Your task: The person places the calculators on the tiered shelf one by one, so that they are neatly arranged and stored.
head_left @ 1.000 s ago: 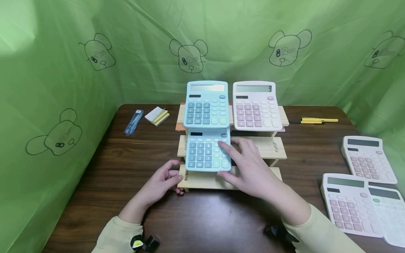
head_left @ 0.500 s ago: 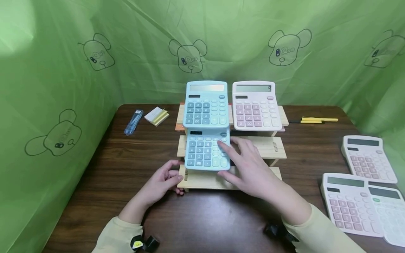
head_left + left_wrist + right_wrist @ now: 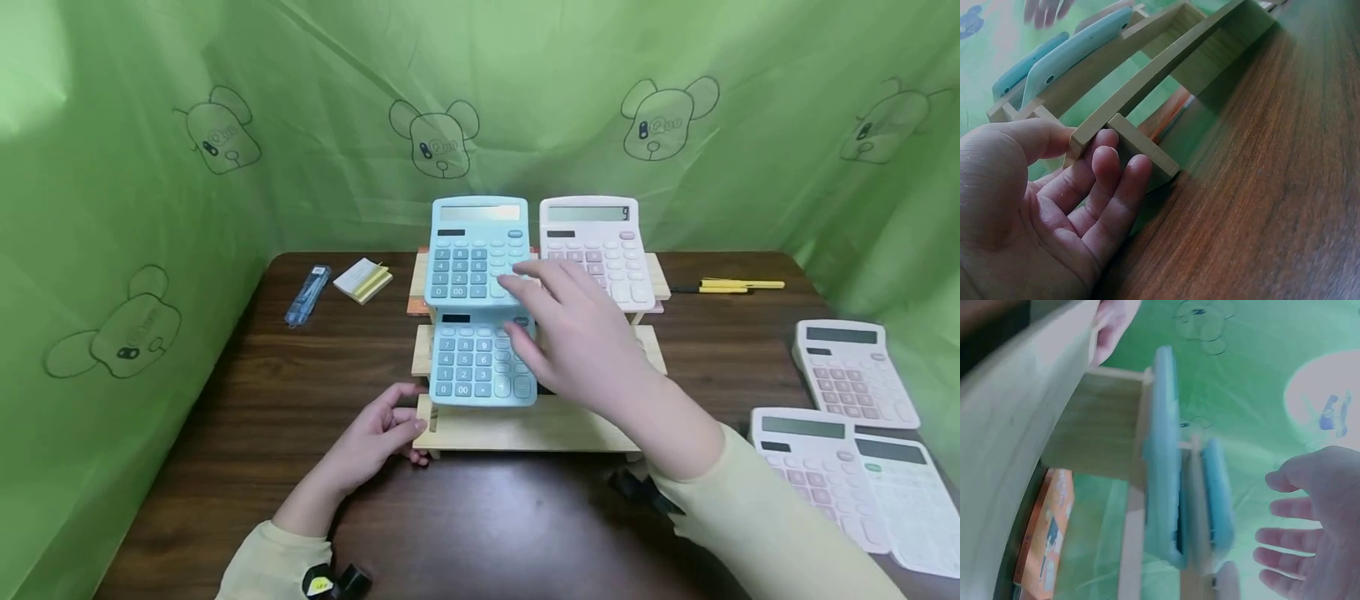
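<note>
Calculators (image 3: 477, 252), right hand (image 3: 581, 337), overlapping in head view, apart in right wrist view

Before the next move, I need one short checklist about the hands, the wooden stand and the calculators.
1. Left hand gripping the wooden stand: ok.
2. Right hand holding nothing: ok.
3. Lower blue calculator on the middle tier: ok.
4. Room beside it on that tier: cannot tell, mostly hidden.
5. Display of the upper blue calculator readable: not ok, glare.
6. Three pale calculators lying on the table: ok.
</note>
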Demonstrator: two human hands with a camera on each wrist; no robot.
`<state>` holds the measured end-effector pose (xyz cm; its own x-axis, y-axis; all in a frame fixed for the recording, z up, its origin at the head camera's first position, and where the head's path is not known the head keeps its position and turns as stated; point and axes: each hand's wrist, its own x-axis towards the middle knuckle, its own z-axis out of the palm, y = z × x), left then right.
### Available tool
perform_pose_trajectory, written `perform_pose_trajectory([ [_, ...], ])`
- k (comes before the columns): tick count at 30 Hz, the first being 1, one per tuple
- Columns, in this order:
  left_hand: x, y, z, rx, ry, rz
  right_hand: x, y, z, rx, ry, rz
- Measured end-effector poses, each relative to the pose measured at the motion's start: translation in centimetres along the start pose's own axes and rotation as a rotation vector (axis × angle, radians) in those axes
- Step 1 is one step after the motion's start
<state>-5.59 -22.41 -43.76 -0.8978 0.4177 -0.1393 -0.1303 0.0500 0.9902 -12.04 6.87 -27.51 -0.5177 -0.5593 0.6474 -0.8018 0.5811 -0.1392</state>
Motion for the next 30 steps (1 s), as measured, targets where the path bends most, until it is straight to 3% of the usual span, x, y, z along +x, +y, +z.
perform_pose_trajectory([
  [5, -0.2, -0.3, 0.0, -0.018, 0.005, -0.018, 1.2, 0.7, 1.7, -0.074, -0.086, 0.028],
  [12, -0.2, -0.1, 0.0, -0.026, 0.010, -0.026, 1.3, 1.7, 2.7, -0.106, -0.179, 0.046],
  [30, -0.1, -0.1, -0.2, -0.037, 0.005, -0.008, 0.8, 1.8, 3.0, -0.040, -0.096, 0.014],
])
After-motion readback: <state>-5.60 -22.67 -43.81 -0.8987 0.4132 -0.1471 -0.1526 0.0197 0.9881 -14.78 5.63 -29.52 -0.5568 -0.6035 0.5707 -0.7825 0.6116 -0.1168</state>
